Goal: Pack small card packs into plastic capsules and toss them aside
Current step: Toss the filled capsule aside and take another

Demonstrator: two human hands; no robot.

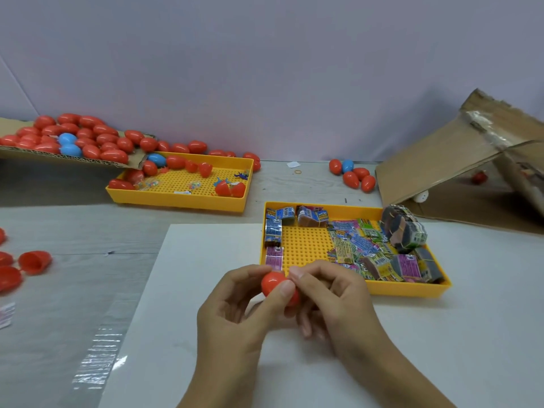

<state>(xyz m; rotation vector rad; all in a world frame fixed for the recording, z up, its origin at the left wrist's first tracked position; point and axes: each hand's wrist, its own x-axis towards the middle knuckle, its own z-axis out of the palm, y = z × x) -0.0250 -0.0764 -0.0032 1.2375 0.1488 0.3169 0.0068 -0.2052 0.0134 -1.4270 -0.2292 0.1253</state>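
Both hands hold one red capsule (273, 284) above the white sheet (182, 304) in the middle of the view. My left hand (235, 313) pinches its left half between thumb and fingers. My right hand (332, 298) grips the right half, which is mostly hidden behind the fingers. Whether a card pack is inside cannot be seen. Just behind the hands a yellow tray (409, 288) holds several small card packs (365, 245), piled mostly on its right side.
A second yellow tray (176, 200) at back left holds capsule halves and small toys. Red and blue capsules (73, 136) lie heaped on cardboard at far left. More capsules (353, 173) lie at back right beside a tilted cardboard box (459, 160). Loose red halves (34, 262) sit at the left edge.
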